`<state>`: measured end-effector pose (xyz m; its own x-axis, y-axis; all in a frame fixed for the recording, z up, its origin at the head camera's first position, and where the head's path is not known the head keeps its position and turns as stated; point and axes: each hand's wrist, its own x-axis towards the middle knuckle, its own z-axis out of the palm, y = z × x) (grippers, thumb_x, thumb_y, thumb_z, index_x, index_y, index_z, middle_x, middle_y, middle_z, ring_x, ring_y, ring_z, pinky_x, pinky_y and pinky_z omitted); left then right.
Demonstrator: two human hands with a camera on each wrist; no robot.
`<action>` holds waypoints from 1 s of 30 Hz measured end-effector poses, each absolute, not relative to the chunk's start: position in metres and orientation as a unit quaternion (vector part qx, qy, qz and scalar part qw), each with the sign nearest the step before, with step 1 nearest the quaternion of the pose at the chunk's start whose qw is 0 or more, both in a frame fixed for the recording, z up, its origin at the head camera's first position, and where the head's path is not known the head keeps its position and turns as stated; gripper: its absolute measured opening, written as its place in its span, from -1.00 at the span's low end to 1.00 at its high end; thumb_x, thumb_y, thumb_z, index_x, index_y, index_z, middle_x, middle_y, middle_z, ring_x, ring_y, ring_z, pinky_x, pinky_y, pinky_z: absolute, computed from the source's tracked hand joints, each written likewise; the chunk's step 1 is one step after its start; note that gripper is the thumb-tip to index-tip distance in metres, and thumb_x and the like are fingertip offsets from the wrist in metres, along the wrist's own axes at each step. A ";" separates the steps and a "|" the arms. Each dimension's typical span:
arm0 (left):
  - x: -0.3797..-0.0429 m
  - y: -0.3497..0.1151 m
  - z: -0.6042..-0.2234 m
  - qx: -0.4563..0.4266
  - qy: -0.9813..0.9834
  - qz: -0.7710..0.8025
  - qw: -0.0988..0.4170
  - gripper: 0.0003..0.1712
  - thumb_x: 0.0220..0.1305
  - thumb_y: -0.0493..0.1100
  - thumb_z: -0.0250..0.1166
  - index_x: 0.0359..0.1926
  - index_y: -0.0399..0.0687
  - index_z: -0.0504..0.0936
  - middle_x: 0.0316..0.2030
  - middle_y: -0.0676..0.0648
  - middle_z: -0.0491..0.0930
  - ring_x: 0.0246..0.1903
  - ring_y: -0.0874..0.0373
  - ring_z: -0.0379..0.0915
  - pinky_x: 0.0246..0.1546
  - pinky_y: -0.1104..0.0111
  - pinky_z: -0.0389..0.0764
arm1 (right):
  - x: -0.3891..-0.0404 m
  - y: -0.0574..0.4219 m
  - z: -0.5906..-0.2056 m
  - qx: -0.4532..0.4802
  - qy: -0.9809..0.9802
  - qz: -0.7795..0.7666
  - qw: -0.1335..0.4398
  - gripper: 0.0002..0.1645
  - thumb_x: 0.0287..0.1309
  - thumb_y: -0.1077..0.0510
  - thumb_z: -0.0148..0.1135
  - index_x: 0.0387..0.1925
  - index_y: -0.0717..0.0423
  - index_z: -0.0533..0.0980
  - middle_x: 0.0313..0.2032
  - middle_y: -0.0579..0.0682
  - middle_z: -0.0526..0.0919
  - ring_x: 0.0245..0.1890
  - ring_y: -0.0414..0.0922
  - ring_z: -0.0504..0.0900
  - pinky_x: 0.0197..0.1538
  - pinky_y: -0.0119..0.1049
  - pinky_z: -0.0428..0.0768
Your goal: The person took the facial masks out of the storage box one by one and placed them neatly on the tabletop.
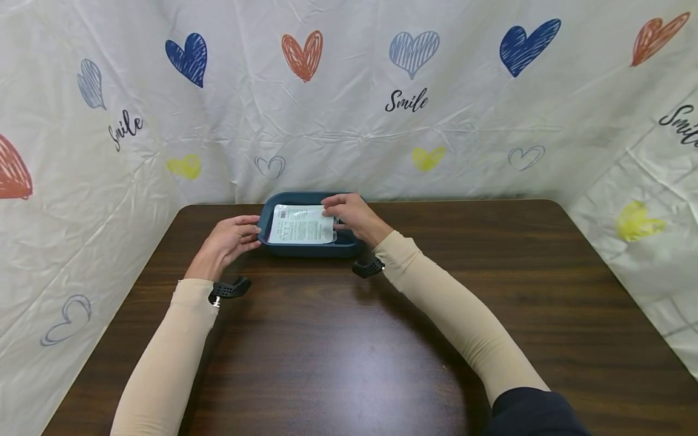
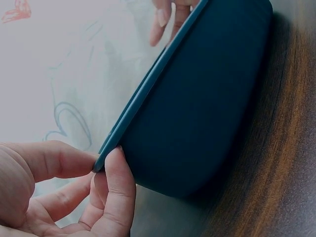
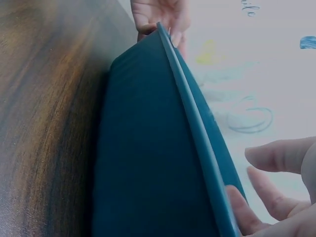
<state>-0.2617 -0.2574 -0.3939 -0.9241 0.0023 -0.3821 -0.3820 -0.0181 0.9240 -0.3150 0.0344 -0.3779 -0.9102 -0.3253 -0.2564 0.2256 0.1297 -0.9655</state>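
Note:
A dark teal plastic basin (image 1: 305, 250) stands at the far edge of the table. In it lies a flat white packet (image 1: 302, 225) with a barcode and small green print, face up. My left hand (image 1: 231, 239) pinches the basin's left rim; in the left wrist view the thumb is on one side of the rim (image 2: 143, 94) and a finger on the other. Over the basin's right end is my right hand (image 1: 357, 217), its fingertips at the packet's right edge. The right wrist view shows the right fingers (image 3: 274, 197) spread apart beside the rim, with nothing between them.
The brown wooden table (image 1: 327, 339) extends toward me and to both sides. Right behind the basin hangs a white sheet (image 1: 349, 163) printed with hearts and "Smile". Black straps (image 1: 231, 287) sit at both wrists.

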 end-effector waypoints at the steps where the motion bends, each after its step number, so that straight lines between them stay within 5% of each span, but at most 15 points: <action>1: -0.262 -0.257 -0.394 -0.138 0.687 0.700 0.138 -0.38 0.49 -0.30 0.16 0.50 -0.13 0.29 0.27 -0.24 0.34 -0.09 0.08 0.52 -0.07 0.42 0.68 | -0.315 0.034 -0.378 -0.031 0.720 -0.663 0.203 -0.51 0.34 0.33 0.23 0.27 0.28 0.49 0.33 0.22 0.44 0.29 0.08 0.47 0.33 0.08 0.47; 10: -0.261 -0.256 -0.392 -0.138 0.690 0.697 0.139 -0.39 0.49 -0.30 0.14 0.50 -0.13 0.29 0.31 -0.22 0.30 -0.01 0.04 0.46 -0.06 0.42 0.67 | -0.317 0.031 -0.381 -0.003 0.685 -0.713 0.151 -0.43 0.29 0.47 0.17 0.32 0.34 0.39 0.28 0.26 0.37 0.20 0.12 0.51 0.18 -0.08 0.63; 21: -0.260 -0.256 -0.391 -0.134 0.695 0.693 0.138 -0.40 0.50 -0.31 0.13 0.50 -0.16 0.29 0.26 -0.23 0.32 -0.05 0.07 0.47 -0.07 0.42 0.68 | -0.317 0.026 -0.379 0.017 0.709 -0.673 0.209 -0.23 0.24 0.38 0.28 0.46 0.25 0.26 0.21 0.28 0.52 0.05 0.06 0.68 0.05 -0.13 0.70; 30: -0.260 -0.255 -0.392 -0.133 0.697 0.692 0.134 -0.41 0.49 -0.31 0.14 0.48 -0.17 0.31 0.22 -0.20 0.34 -0.08 0.07 0.48 -0.09 0.43 0.68 | -0.317 0.019 -0.380 0.003 0.744 -0.632 0.217 -0.58 0.33 0.29 0.29 0.18 0.29 0.52 0.00 0.21 0.70 -0.13 -0.02 0.75 0.01 -0.11 0.71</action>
<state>-0.2595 -0.2554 -0.3920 -0.9290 -0.0001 -0.3701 -0.3701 0.0080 0.9290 -0.3174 0.0186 -0.3802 -0.9057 -0.2695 -0.3273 0.2793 0.2016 -0.9388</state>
